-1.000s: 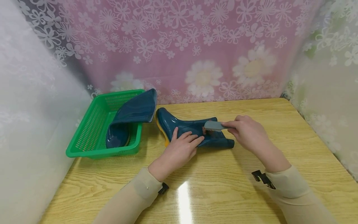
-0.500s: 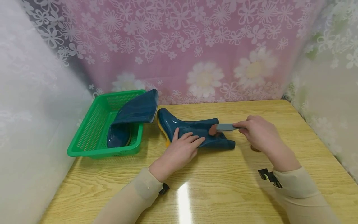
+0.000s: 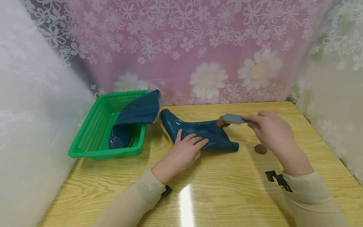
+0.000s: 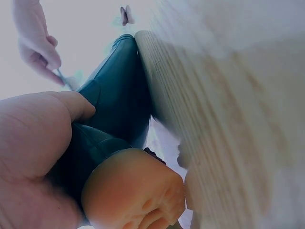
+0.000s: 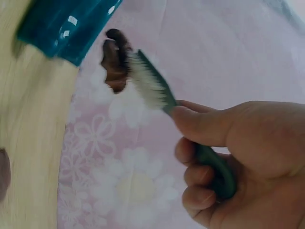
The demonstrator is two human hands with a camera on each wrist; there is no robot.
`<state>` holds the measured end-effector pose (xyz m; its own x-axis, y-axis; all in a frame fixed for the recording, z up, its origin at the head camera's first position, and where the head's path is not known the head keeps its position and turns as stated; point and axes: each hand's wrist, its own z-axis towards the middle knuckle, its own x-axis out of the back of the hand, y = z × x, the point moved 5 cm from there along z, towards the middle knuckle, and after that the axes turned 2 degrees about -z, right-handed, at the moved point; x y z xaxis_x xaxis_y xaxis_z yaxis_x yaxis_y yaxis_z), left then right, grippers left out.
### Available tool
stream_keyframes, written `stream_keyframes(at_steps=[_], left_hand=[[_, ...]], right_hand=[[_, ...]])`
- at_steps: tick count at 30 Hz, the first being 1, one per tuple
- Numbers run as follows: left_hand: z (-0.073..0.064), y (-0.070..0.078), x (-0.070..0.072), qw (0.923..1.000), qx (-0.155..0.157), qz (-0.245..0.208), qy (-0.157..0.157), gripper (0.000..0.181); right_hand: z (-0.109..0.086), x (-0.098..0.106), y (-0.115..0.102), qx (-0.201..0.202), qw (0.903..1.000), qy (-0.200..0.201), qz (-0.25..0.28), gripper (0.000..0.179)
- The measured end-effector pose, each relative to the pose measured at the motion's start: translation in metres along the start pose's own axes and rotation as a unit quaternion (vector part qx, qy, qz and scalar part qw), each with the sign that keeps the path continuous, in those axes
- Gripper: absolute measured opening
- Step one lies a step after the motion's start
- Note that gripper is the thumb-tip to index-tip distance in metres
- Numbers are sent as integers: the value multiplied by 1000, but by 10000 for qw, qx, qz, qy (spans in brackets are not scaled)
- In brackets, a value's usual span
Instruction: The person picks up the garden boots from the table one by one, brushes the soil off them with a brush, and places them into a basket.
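Observation:
A shiny blue rubber boot point(image 3: 207, 134) with a yellow sole lies on its side on the wooden table, toe to the left. My left hand point(image 3: 181, 153) rests on it, fingers spread over the ankle and shaft. In the left wrist view, the boot's orange-looking heel point(image 4: 138, 186) faces the camera. My right hand point(image 3: 272, 132) grips a grey-green brush point(image 3: 235, 119) by its handle, at the far edge of the boot's opening. White bristles point(image 5: 147, 83) show in the right wrist view, with a soft-looking brown lump point(image 5: 116, 62) stuck to their tip end.
At the left stands a green plastic basket point(image 3: 105, 155) with a second blue boot point(image 3: 137, 108) bent over its right side. Another brown lump point(image 3: 261, 148) lies on the table point(image 3: 227, 189) near my right wrist. A pink flowered curtain point(image 3: 170, 63) hangs behind the table.
My right hand has moved right and away with the brush, off the boot shaft. The brown stuff on the shaft now clings to the brush. The table's brown lump has come into view.

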<state>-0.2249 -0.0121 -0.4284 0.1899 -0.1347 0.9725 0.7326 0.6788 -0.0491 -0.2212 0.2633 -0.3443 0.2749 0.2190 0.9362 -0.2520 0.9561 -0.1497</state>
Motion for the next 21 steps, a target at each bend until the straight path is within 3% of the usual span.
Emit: stream_keyframes(at_steps=[4,9,15,21], left_hand=[[1,0,0,10000,8,20,-42,51],[0,0,1,9999,41,-32,-93,52],[0,1,2,9999,33,-20,-117,51],[0,0,1,10000,9,25,-56,50]], right_hand=[[2,-7,-16,271,9992,190,228,36],[6,-26,-31,424,9986,-142,270,35],[5,-34,-28,191,9980,-600,82,32],[6,-32,-19,181,9967,-789,-42,31]])
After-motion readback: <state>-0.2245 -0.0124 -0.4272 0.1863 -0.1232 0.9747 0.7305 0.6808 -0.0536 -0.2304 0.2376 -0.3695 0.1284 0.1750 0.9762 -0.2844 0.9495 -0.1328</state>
